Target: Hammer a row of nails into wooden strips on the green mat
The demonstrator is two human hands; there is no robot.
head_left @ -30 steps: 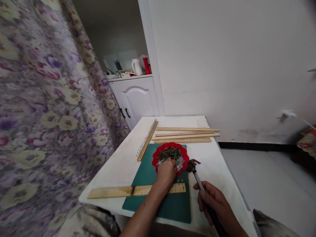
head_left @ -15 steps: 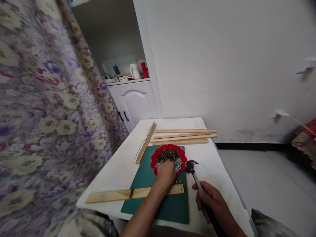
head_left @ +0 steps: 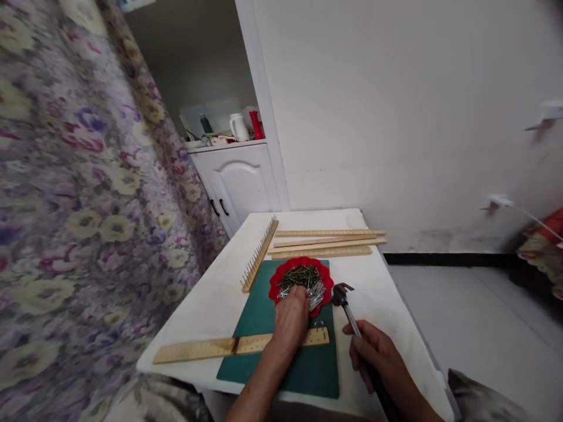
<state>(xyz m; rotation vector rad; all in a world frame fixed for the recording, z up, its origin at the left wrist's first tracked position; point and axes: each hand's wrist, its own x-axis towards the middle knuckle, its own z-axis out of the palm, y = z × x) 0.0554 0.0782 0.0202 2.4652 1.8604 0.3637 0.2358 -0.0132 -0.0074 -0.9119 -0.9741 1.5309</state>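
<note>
My left hand (head_left: 291,319) is at the near edge of a red scalloped bowl (head_left: 273,280). Its fingers are pinched together over the nails (head_left: 303,274), some dark and some silvery; what sits between the fingertips is hidden. Under my left forearm, a perforated wooden strip (head_left: 193,350) lies across the green mat (head_left: 259,316), with small nails upright at its right end. My right hand (head_left: 373,354) is closed round the dark handle of a claw hammer (head_left: 350,316), whose head points away, right of the bowl.
A wooden strip studded with a row of upright nails (head_left: 260,257) lies at the back left of the white-covered table (head_left: 202,305). Several plain wooden strips (head_left: 325,252) lie along the back. A white cabinet (head_left: 241,181) and floral curtain (head_left: 109,205) stand beyond on the left.
My left hand has drawn back a little toward me from the middle of the nails to the bowl's near edge. My right hand and the hammer have hardly moved.
</note>
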